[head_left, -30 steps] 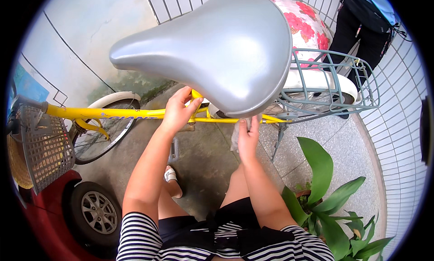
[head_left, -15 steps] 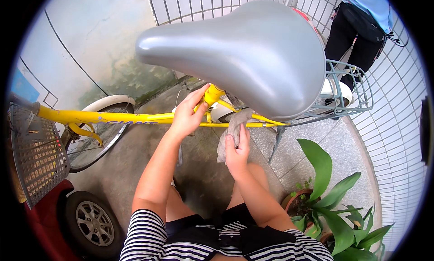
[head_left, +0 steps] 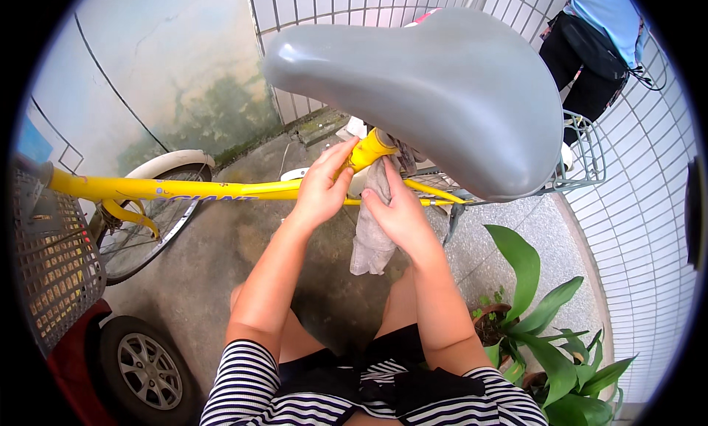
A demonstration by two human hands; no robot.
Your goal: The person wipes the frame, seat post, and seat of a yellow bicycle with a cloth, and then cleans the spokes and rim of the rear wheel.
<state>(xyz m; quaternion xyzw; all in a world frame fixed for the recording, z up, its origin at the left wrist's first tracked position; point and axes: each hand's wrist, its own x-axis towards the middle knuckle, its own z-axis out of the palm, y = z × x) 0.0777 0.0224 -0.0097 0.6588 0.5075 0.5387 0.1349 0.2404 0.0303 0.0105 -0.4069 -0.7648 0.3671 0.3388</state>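
A yellow bicycle frame (head_left: 243, 188) crosses in front of me, its large grey saddle (head_left: 420, 94) overhanging my hands. My left hand (head_left: 323, 186) is wrapped against the frame just left of the yellow seat-tube top (head_left: 372, 147); its fingertips go behind the tube. My right hand (head_left: 402, 212) grips a greyish cloth (head_left: 372, 238) and presses it up against the tube below the saddle. The lower end of the cloth hangs loose. Part of the right fingers is hidden by the cloth and the tube.
A grey basket (head_left: 59, 256) and front wheel (head_left: 158, 219) are at the left, above a car wheel (head_left: 147, 371). Potted plants (head_left: 546, 337) stand at the lower right. Behind the rear rack (head_left: 582, 157) a person in dark trousers (head_left: 590, 64) stands by the tiled wall (head_left: 649, 205).
My right hand has carried the cloth up from the lower frame tubes to the seat-tube top. The left hand has shifted slightly right, and the saddle appears farther right.
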